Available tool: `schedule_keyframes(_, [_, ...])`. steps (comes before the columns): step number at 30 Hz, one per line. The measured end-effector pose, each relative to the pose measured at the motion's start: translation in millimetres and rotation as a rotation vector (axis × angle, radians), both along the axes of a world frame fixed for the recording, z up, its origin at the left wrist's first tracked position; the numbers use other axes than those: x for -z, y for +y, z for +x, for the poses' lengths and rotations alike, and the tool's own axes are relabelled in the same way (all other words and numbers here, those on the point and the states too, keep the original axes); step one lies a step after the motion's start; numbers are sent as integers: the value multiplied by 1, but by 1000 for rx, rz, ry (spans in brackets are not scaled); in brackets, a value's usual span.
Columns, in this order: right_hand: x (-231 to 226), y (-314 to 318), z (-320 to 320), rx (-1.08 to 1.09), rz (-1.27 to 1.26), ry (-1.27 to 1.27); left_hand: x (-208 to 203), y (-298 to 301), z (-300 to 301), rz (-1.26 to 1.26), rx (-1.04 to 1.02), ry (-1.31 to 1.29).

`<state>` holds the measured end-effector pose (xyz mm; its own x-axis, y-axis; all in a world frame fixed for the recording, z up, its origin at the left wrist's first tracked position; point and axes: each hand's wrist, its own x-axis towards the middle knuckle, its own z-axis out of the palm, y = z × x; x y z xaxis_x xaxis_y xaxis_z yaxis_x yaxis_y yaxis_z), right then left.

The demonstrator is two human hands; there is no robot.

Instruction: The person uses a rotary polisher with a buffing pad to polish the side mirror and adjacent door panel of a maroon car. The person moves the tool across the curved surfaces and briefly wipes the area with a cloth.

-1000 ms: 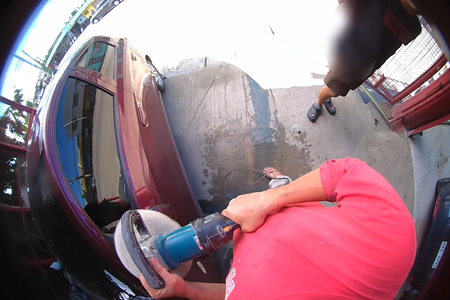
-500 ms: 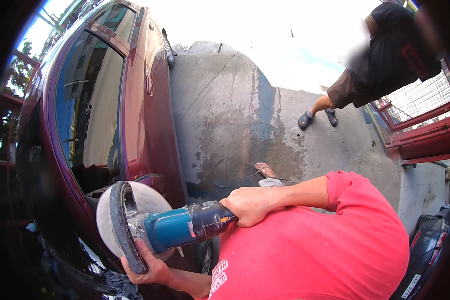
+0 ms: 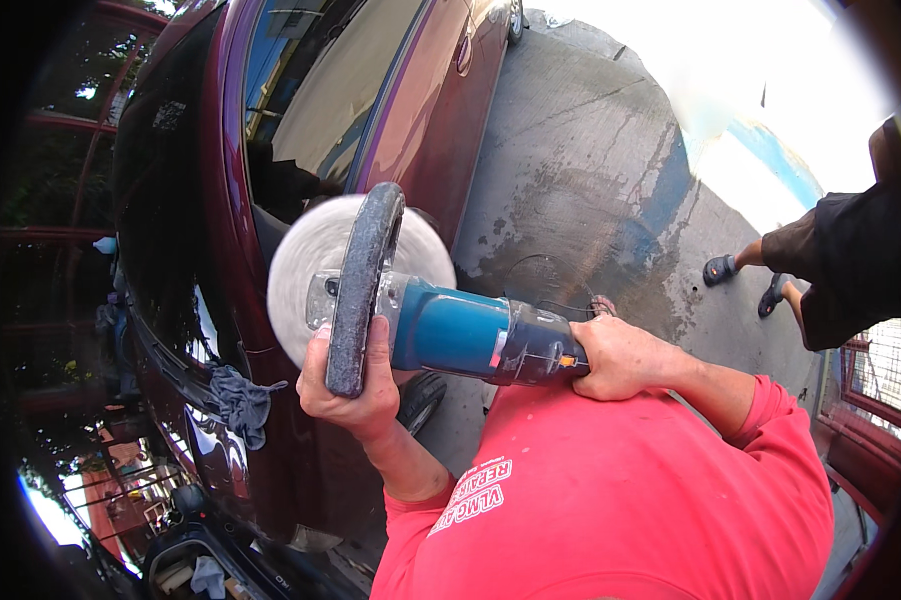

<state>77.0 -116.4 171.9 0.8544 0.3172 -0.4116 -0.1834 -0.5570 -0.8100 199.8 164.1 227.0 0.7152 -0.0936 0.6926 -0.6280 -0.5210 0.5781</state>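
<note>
Both my hands hold a blue and black power polisher [image 3: 460, 330] with a round whitish pad [image 3: 305, 265], level across my front. My left hand [image 3: 355, 390] is closed round the lower end of its dark, speckled loop handle [image 3: 352, 300]. At the rear, my right hand [image 3: 615, 358] wraps the end of the black grip. The pad is in front of the maroon car [image 3: 445, 90], near its side window [image 3: 325, 95]; I cannot tell whether they touch. Streaks blur the pad's face.
A crumpled grey-blue cloth [image 3: 240, 405] lies on the car by the windshield's base. On the right, another person in dark shorts [image 3: 855, 260] stands on damp concrete [image 3: 590, 190]. A thin cable loop [image 3: 540, 275] lies near my foot. Red metal fencing [image 3: 870, 400] borders the right side.
My view has turned left, showing more of the car's front and the cloth. The polisher, in both hands, now appears further right and higher in the picture. The other person appears lower, at the right edge.
</note>
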Motion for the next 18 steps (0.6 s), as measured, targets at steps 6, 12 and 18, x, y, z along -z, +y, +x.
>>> schedule_keyframes(6, [-3,33,39,-75,67,-87,-26,25,23,-27,-155,-11])
schedule_keyframes(12, [4,12,29,-27,53,-41,-23,2,17,22,-93,-14])
schedule_keyframes(18, [2,-28,0,107,99,-190,-8,-53,9,51,202,-40])
